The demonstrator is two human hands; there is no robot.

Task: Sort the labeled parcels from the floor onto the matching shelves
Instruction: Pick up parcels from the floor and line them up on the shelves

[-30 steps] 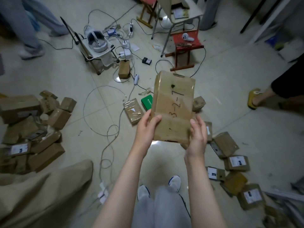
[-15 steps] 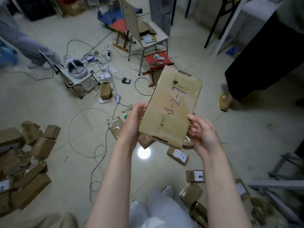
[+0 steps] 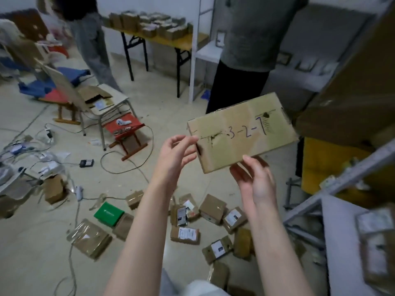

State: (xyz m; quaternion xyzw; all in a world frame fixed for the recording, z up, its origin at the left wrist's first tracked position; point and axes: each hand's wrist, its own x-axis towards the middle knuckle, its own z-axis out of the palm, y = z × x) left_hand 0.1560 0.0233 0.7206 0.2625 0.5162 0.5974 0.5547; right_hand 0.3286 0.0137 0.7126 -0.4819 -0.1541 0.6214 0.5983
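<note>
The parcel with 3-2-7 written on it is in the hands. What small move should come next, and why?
Probably swing the parcel right, toward the shelf frame. The right hand pinches its lower edge, the left hand sits only loosely at its left end, the label 3-2-7 is readable, and that frame stands on the right.

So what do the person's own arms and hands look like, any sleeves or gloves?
The left forearm and right forearm are bare down to the frame's lower edge, with no sleeve in view. The left hand and right hand are ungloved, and no watch, ring or wristband shows.
</note>
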